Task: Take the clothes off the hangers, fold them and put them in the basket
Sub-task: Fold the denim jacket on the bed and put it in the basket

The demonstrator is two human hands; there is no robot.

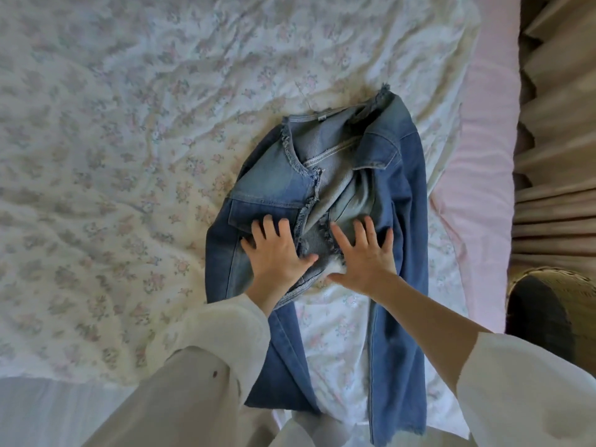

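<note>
Denim jacket (325,201): lies spread on the bed right of the frame's centre, front facing up, frayed collar toward 12 o'clock, both front panels partly folded open so the paler inside shows; its two long dark-blue sleeves or panels trail toward 6 o'clock, with a strip of sheet showing between them
Left hand (275,253): rests flat on the jacket's lower left front panel, fingers straight and spread, pointing toward 12 o'clock; grip wide, holding nothing
Right hand (364,253): rests flat on the lower right front panel just beside the frayed edge, fingers straight and fanned, thumb toward 9 o'clock; grip wide, holding nothing
Hands to each other: near, apart, the frayed opening of the jacket between them
Sleeves (206,366): loose white cloth on both forearms, coming in from 6 and 5 o'clock
Bed (113,140): covered by a wrinkled white sheet with small faded flowers, filling the frame from 9 to 1 o'clock
Pink fabric (483,130): a band along the bed's edge at 3 o'clock
Basket (548,301): woven, dark inside, at 4 o'clock beyond the bed's edge, well apart from the jacket
Curtain (561,124): beige folds at 2 o'clock
</note>
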